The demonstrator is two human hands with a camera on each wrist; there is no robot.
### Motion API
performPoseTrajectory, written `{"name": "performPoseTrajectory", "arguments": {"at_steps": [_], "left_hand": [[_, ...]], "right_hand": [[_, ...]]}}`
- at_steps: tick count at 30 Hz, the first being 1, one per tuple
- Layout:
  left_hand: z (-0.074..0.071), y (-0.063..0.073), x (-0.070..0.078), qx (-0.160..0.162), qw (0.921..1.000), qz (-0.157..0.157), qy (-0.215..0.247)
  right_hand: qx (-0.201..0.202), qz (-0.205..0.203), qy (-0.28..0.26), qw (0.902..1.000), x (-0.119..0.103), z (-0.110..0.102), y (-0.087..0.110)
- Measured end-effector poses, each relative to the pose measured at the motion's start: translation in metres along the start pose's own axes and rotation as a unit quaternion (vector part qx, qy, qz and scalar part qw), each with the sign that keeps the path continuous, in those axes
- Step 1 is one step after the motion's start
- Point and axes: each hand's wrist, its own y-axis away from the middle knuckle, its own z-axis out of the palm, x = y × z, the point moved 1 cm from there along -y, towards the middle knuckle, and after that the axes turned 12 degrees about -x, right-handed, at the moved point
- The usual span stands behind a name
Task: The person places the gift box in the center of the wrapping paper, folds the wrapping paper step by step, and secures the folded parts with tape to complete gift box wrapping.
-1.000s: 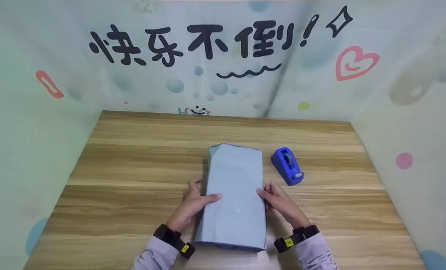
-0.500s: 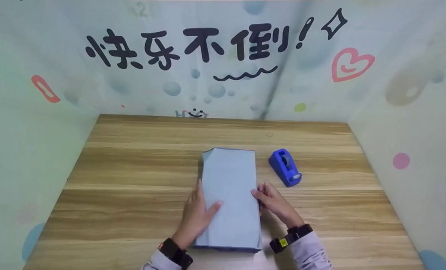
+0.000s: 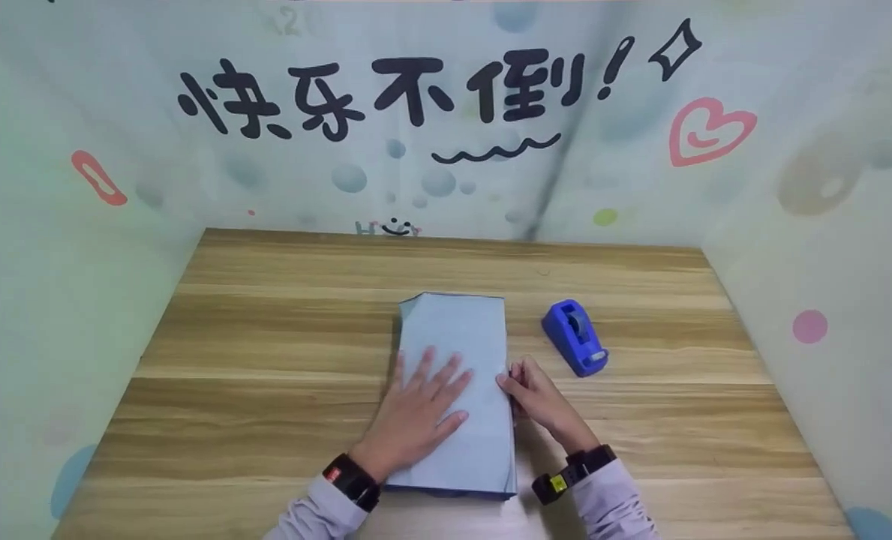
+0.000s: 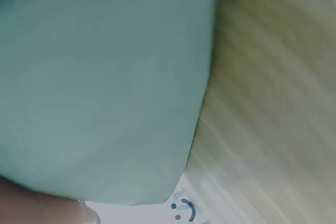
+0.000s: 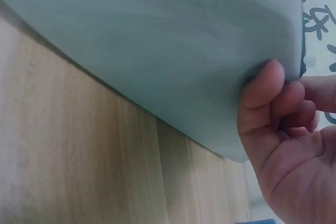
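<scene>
A long, light blue, paper-covered package (image 3: 453,322) lies lengthwise on the table in the head view. Across its top my left hand (image 3: 408,424) rests with fingers spread. My right hand (image 3: 542,401) pinches the package's right edge, thumb on top and the other fingers curled beneath. From the right wrist, the bent fingers of that hand (image 5: 289,135) press on the side of the paper (image 5: 157,51). Pale blue paper (image 4: 105,87) fills most of the left wrist view, with one finger (image 4: 42,205) at its lower corner. Whatever the paper covers is hidden.
A blue tape dispenser (image 3: 575,337) with a roll in it stands right of the package. The wood-grain table (image 3: 250,337) is enclosed at the back and sides by a printed cloth (image 3: 280,172). Each wrist wears a black strap.
My left hand has shifted from gripping the package's left side to lying flat on top. The package has moved slightly left, and my right hand has kept its pinch on the edge.
</scene>
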Motion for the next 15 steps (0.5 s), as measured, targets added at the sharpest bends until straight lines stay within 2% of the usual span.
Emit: {"name": "performPoseTrajectory", "arguments": {"at_steps": [3, 6, 8, 9, 11, 13, 14, 15], "left_hand": [[0.003, -0.005, 0.003, 0.005, 0.9988, 0.04, -0.026], [0.005, -0.007, 0.005, 0.005, 0.9985, 0.045, -0.029], [0.005, -0.007, 0.005, 0.006, 0.9985, 0.044, -0.032], [0.005, -0.008, 0.006, 0.007, 0.9985, 0.044, -0.034], [0.004, -0.009, 0.006, 0.006, 0.9984, 0.043, -0.035], [0.004, -0.009, 0.006, 0.007, 0.9984, 0.044, -0.034], [0.004, -0.009, 0.006, 0.007, 0.9984, 0.044, -0.034], [0.005, -0.009, 0.006, 0.007, 0.9984, 0.043, -0.035]], "right_hand": [[-0.001, -0.005, 0.01, 0.9999, 0.001, 0.001, -0.002], [-0.002, -0.012, 0.034, 0.9993, 0.008, -0.002, -0.005], [0.02, -0.033, 0.07, 0.9968, 0.01, -0.011, -0.003], [0.048, -0.045, 0.097, 0.9932, 0.01, -0.018, -0.002], [0.138, -0.054, 0.151, 0.9773, 0.012, -0.037, 0.001], [0.243, -0.048, 0.195, 0.9492, 0.015, -0.06, 0.005], [0.285, -0.033, 0.211, 0.9343, 0.017, -0.071, 0.007], [0.311, -0.013, 0.224, 0.9237, 0.019, -0.082, 0.008]]}}
